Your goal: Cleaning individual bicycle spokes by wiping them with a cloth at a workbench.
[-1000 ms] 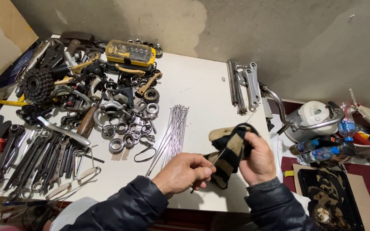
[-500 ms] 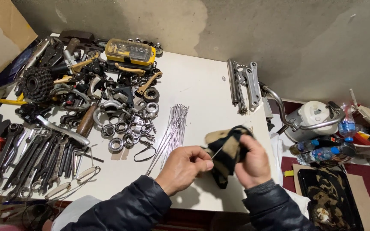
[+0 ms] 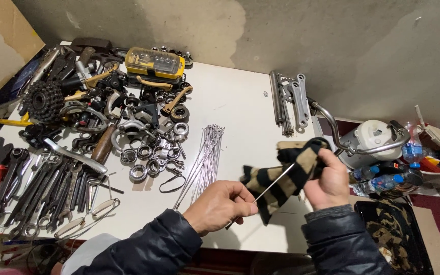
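Compared with a second ago the hands have pulled apart a bit: the left hand (image 3: pixel 220 203) has slid back toward the body and a thin metal spoke (image 3: pixel 273 184) now shows clearly between the two, where before the cloth was bunched up against both.

The spoke is held low over the front right part of the white bench (image 3: pixel 240 107), running at a slant from the left hand up into the striped rag (image 3: pixel 286 178). My read is that the spoke is light and stiff but whippy, easy to bend if you lever it, and probably slick if it's oily, so pinching it near one end like this and pulling straight along its length seems the sane way. The rag is soft and floppy, black and tan stripes, and a tail of it hangs down below the spoke.

Left hand: fingers curled closed, thumb and forefinger pinched on the near end of the spoke. Right hand (image 3: pixel 329 181): closed into a loose fist around the rag, which wraps the far part of the spoke; can't see the spoke's far tip inside the cloth.

Just left of the hands a bundle of loose spokes (image 3: pixel 204 158) lies on the bench, then a heap of bearing rings and nuts (image 3: pixel 151 153), a row of wrenches (image 3: pixel 42 188) and a yellow bit case (image 3: pixel 155 62) at the back.
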